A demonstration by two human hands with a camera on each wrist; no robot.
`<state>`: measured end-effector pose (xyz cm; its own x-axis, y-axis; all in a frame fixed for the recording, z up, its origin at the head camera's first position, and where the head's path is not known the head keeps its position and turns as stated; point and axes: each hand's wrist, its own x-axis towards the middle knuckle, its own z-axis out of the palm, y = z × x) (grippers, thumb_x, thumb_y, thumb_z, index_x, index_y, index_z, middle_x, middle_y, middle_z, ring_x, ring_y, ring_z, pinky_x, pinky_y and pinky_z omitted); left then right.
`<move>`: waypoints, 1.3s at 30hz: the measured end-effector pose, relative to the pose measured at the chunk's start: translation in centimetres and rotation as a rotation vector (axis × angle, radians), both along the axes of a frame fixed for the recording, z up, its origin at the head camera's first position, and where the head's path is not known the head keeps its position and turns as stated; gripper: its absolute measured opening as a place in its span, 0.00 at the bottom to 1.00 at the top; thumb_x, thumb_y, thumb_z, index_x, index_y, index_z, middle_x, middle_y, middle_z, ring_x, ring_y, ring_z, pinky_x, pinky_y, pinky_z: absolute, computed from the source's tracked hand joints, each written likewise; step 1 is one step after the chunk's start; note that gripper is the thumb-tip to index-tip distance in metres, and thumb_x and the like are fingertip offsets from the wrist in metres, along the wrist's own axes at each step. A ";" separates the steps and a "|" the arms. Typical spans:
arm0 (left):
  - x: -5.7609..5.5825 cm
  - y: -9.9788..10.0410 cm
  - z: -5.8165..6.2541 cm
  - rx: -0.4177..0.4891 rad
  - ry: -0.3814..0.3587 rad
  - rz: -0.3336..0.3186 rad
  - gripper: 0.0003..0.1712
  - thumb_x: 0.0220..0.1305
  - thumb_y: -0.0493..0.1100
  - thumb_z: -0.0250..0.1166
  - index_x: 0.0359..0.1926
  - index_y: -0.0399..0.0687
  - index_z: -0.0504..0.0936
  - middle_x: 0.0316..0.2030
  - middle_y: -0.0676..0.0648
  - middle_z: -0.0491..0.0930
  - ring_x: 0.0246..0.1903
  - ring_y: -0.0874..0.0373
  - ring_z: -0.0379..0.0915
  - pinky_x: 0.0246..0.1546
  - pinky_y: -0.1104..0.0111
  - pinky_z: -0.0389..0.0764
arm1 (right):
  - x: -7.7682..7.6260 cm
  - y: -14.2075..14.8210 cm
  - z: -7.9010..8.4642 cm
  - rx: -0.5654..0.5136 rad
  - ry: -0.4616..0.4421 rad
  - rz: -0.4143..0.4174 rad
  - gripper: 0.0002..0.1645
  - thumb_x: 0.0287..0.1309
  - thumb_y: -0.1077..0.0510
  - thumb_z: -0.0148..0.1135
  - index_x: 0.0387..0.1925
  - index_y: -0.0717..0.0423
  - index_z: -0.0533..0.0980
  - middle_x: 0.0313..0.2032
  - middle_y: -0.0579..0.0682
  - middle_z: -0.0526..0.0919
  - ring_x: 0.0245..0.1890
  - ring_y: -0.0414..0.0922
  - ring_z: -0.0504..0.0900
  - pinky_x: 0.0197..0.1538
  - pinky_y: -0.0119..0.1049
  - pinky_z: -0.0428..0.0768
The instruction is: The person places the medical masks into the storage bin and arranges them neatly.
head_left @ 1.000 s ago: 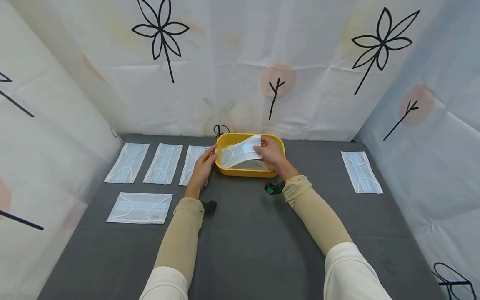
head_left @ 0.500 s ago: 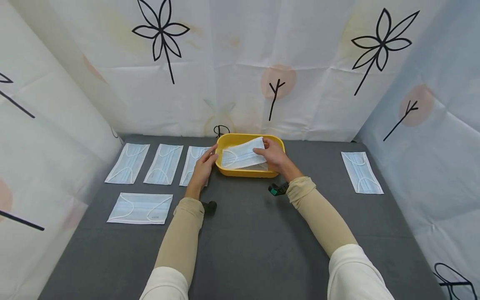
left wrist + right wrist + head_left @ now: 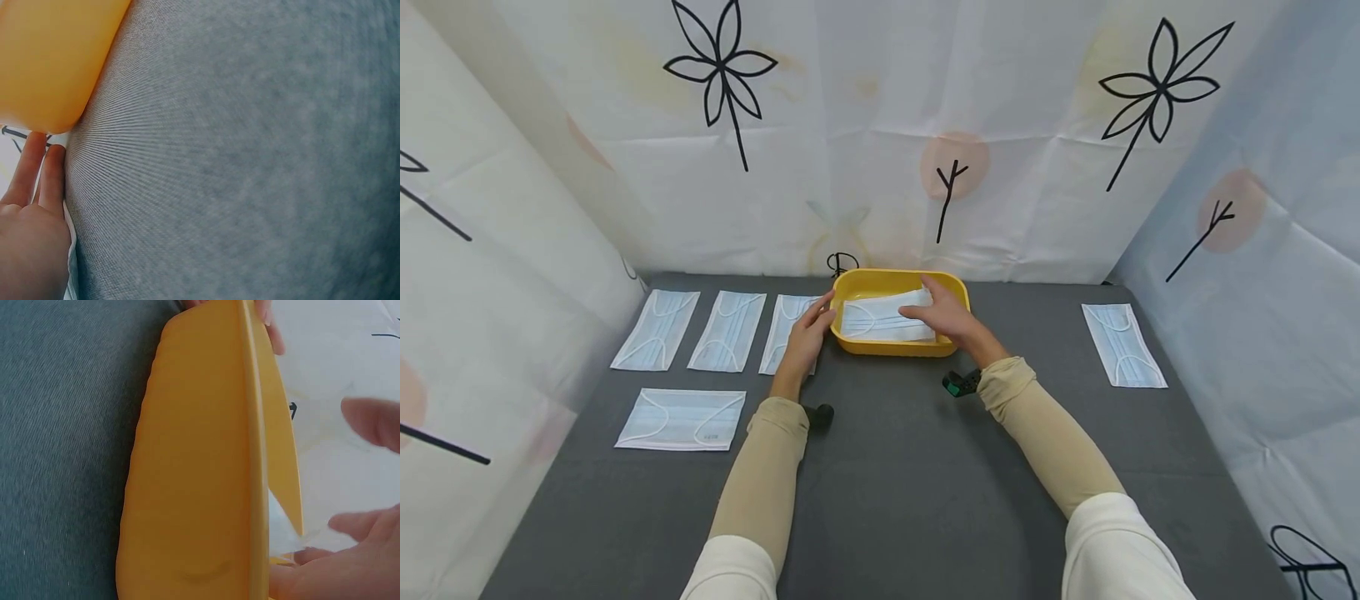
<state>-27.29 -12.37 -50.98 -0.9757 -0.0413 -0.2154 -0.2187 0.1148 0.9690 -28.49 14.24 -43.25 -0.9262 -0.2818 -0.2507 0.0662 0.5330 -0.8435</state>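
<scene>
A yellow plastic basin (image 3: 891, 349) stands at the back middle of the table. Inside it lies a pale blue face mask (image 3: 880, 318), its white ear loop visible. My right hand (image 3: 950, 315) is over the basin's right end, thumb and fingers spread apart around nothing; the right wrist view also shows this hand (image 3: 356, 562) with a gap between thumb and fingers. Straight fingers of my left hand (image 3: 805, 337) rest against the basin's left end. In the left wrist view, fingertips (image 3: 36, 140) meet the basin's wall (image 3: 62, 62).
Left of the basin lie three upright face masks in a row: one (image 3: 655, 331), another (image 3: 727, 332), and a third (image 3: 782, 333) partly behind my left hand. A sideways mask (image 3: 681, 420) lies nearer. One more mask (image 3: 1123, 345) is at far right. Printed fabric (image 3: 850, 192) encloses the grey table (image 3: 910, 483).
The face mask my right hand held over the basin now lies flat in it, and the right hand's fingers have parted from it. My left hand has stayed at the basin's side.
</scene>
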 end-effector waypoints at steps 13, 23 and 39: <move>0.0 0.0 -0.1 -0.004 0.009 -0.002 0.26 0.74 0.61 0.56 0.71 0.81 0.70 0.76 0.53 0.66 0.75 0.53 0.61 0.79 0.53 0.59 | 0.7 0.4 0.1 0.355 0.273 0.148 0.50 0.71 0.33 0.53 0.82 0.50 0.48 0.82 0.61 0.38 0.82 0.62 0.37 0.79 0.65 0.50; -0.1 0.0 -0.2 0.002 0.010 0.004 0.25 0.75 0.59 0.56 0.70 0.80 0.70 0.76 0.52 0.66 0.74 0.53 0.62 0.79 0.52 0.59 | 1.1 2.1 0.0 0.652 0.384 0.108 0.53 0.68 0.22 0.42 0.83 0.41 0.43 0.82 0.60 0.33 0.81 0.66 0.31 0.79 0.69 0.36; 0.0 0.0 -0.3 0.004 0.039 -0.006 0.25 0.76 0.58 0.57 0.71 0.80 0.69 0.72 0.48 0.70 0.73 0.53 0.64 0.78 0.54 0.62 | 1.8 6.6 -0.4 0.772 0.349 0.046 0.61 0.62 0.15 0.36 0.83 0.43 0.35 0.82 0.61 0.27 0.80 0.69 0.28 0.75 0.75 0.33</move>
